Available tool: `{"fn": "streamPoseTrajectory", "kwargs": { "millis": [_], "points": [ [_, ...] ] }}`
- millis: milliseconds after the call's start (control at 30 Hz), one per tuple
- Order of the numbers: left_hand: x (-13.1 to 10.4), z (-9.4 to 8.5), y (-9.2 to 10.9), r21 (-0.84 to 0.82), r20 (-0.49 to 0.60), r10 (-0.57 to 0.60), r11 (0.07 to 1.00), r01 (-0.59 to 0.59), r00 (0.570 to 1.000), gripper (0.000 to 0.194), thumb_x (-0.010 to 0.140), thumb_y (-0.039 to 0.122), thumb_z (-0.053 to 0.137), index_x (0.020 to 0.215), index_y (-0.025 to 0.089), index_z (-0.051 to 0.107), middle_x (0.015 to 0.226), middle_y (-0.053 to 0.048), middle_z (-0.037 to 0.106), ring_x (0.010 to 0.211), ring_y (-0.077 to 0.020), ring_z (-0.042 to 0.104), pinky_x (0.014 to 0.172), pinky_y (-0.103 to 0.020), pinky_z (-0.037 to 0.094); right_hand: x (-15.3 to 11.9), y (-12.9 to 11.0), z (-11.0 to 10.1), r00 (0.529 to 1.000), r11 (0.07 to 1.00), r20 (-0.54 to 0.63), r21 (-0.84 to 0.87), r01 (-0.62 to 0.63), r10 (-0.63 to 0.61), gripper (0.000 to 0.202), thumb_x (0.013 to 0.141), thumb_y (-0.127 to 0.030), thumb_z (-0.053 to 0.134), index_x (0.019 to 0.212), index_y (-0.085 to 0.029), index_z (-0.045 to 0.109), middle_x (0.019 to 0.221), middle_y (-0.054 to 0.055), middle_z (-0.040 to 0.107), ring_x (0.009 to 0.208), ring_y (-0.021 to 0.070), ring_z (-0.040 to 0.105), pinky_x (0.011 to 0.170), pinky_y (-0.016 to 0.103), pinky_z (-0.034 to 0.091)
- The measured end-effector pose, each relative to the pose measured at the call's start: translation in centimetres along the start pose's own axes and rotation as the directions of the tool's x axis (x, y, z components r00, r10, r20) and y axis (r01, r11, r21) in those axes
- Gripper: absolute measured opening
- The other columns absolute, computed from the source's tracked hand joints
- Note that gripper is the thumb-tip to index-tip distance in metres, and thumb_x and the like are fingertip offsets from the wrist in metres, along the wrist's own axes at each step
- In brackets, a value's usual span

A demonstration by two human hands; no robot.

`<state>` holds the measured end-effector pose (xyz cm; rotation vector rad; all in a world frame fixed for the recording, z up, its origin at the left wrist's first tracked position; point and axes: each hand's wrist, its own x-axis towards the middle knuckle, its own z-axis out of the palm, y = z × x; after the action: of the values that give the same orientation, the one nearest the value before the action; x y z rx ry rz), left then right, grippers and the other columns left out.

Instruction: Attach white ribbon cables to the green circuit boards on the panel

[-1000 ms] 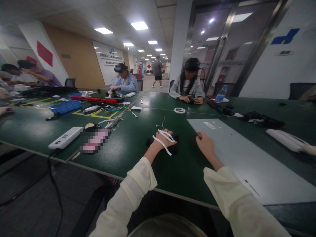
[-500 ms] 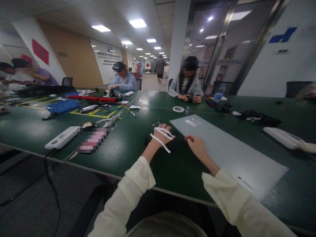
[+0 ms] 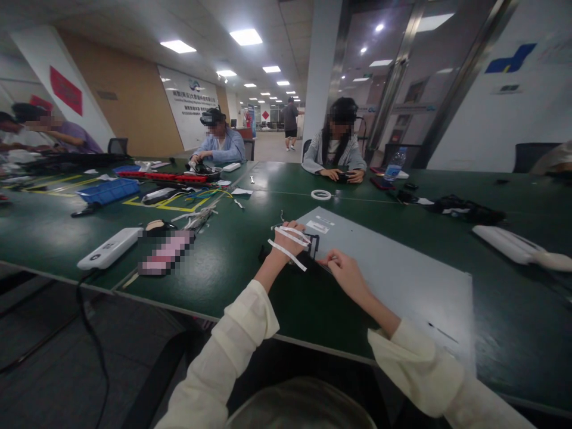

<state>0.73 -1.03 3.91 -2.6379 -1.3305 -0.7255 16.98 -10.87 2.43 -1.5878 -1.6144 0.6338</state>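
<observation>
White strips [image 3: 288, 255] lie across the back of my left hand [image 3: 289, 239], whose fingers curl over a black frame-like object [image 3: 315, 245] on the green table. My right hand [image 3: 343, 268] is closed, thumb and index finger pinched close to the right side of that black object. What the pinch holds, if anything, is too small to make out. Under and beside my right hand lies a large grey panel [image 3: 402, 274] with white labels near its far end.
Left of my hands are a white power bank-like device [image 3: 111, 248], a pink item [image 3: 166, 253], a bundle of pale ties [image 3: 199, 220] and a blue tray [image 3: 109, 190]. A tape roll [image 3: 320, 195] lies ahead. Two people sit across the table [image 3: 268, 205].
The grey panel has turned and shifted left, closer to my left hand. My right hand has moved left to the black object, which shows more now. The view has shifted slightly.
</observation>
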Motion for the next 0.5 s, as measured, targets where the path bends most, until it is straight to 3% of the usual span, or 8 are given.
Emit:
{"fn": "streamPoseTrajectory", "kwargs": {
  "millis": [200, 333, 433, 500],
  "points": [
    [0.2, 0.3, 0.0, 0.026, 0.012, 0.022, 0.999, -0.022, 1.0, 0.025, 0.083, 0.03, 0.047, 0.099, 0.017, 0.06, 0.1, -0.009, 0.059, 0.096, -0.0217, 0.053, 0.089, -0.035, 0.041, -1.4, -0.9, -0.3, 0.991, 0.995, 0.109, -0.057, 0.086, -0.08, 0.015, 0.075, -0.02, 0.037, 0.07, -0.019, 0.051, 0.077, 0.002, 0.068, 0.066, 0.0161, 0.06, 0.063, 0.026, 0.042],
    [0.2, 1.0, -0.1, 0.053, 0.077, 0.023, 0.998, -0.027, 0.997, 0.024, 0.082, 0.026, 0.048, 0.1, 0.016, 0.06, 0.099, -0.009, 0.061, 0.094, -0.0217, 0.056, 0.088, -0.036, 0.043, -3.3, -2.1, -1.8, 0.96, 0.967, 0.221, -0.148, 0.209, -0.173, 0.032, 0.075, -0.017, 0.041, 0.103, -0.019, 0.056, 0.103, 0.005, 0.065, 0.092, 0.0178, 0.06, 0.085, 0.031, 0.043],
    [0.3, 1.2, -0.2, 0.035, 0.131, 0.019, 0.999, -0.024, 0.991, 0.024, 0.082, 0.024, 0.047, 0.102, 0.016, 0.059, 0.1, -0.009, 0.062, 0.095, -0.0207, 0.057, 0.088, -0.034, 0.043, -4.0, -1.1, -4.8, 0.982, 0.95, 0.141, -0.269, 0.158, -0.123, 0.044, 0.081, -0.027, 0.042, 0.125, -0.02, 0.045, 0.125, 0.008, 0.053, 0.112, 0.0218, 0.051, 0.097, 0.037, 0.037],
    [0.2, 1.2, -0.2, 0.005, 0.163, 0.035, 0.999, -0.036, 0.986, 0.027, 0.082, 0.024, 0.047, 0.105, 0.015, 0.057, 0.102, -0.009, 0.062, 0.097, -0.0201, 0.057, 0.088, -0.032, 0.044, -3.7, 1.1, -7.5, 0.998, 0.92, 0.029, -0.386, 0.059, -0.052, 0.05, 0.083, -0.034, 0.042, 0.13, -0.019, 0.041, 0.131, 0.01, 0.048, 0.12, 0.0248, 0.045, 0.101, 0.04, 0.033]
  ]
}}
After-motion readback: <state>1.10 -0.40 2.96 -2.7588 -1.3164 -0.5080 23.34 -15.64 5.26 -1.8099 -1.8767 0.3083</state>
